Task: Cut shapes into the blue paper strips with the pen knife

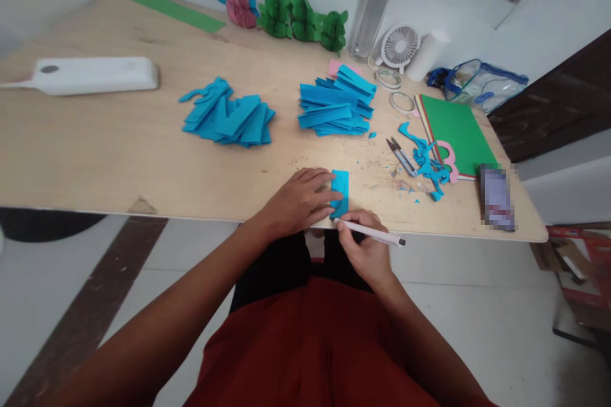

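A small blue paper strip [340,181] lies at the table's front edge, with a dark curved line drawn on it. My left hand [305,199] rests flat beside it, fingers spread, with some fingertips pressing on the paper. In my right hand [368,248] is a white pen [370,231], its tip at the lower end of the strip. Farther back are a pile of blue paper strips [337,102] and another pile of blue folded pieces [231,117]. Thread snips [401,156] lie to the right, against blue paper scraps [429,162].
A green paper stack [458,130], a phone [497,197] and tape rolls [401,102] are on the right. At the back stand green paper shapes [301,18], a bottle [375,9] and a small fan [400,48]. A white device [95,75] lies on the left.
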{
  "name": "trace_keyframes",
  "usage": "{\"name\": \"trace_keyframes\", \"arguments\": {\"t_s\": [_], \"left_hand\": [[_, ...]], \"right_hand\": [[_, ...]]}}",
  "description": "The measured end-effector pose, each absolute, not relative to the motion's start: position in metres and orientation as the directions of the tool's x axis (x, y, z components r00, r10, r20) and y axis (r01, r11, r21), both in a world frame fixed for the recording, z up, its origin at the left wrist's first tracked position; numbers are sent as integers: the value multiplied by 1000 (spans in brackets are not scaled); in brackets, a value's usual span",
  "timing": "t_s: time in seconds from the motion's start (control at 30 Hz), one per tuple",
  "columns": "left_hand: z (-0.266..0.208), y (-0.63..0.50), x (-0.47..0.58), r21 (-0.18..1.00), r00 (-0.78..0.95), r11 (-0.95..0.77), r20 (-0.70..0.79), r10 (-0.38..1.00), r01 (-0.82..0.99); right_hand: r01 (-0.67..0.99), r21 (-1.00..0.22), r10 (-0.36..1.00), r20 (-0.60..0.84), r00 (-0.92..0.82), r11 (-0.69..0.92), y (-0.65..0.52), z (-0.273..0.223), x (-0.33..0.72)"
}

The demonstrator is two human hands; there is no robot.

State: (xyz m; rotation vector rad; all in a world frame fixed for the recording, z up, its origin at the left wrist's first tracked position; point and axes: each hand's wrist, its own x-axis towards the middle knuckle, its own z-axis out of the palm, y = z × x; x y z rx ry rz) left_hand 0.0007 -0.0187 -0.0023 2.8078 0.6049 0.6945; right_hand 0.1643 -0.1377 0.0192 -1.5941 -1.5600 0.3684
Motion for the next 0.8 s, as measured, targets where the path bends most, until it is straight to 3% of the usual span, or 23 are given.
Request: {"name": "trace_keyframes", "arguments": {"t_s": [0.8], "left_hand": [[-5,-18,0,284,806,-895,399,437,344]], "right_hand": [[688,-707,912,375,167,165,-138,20,165]]}}
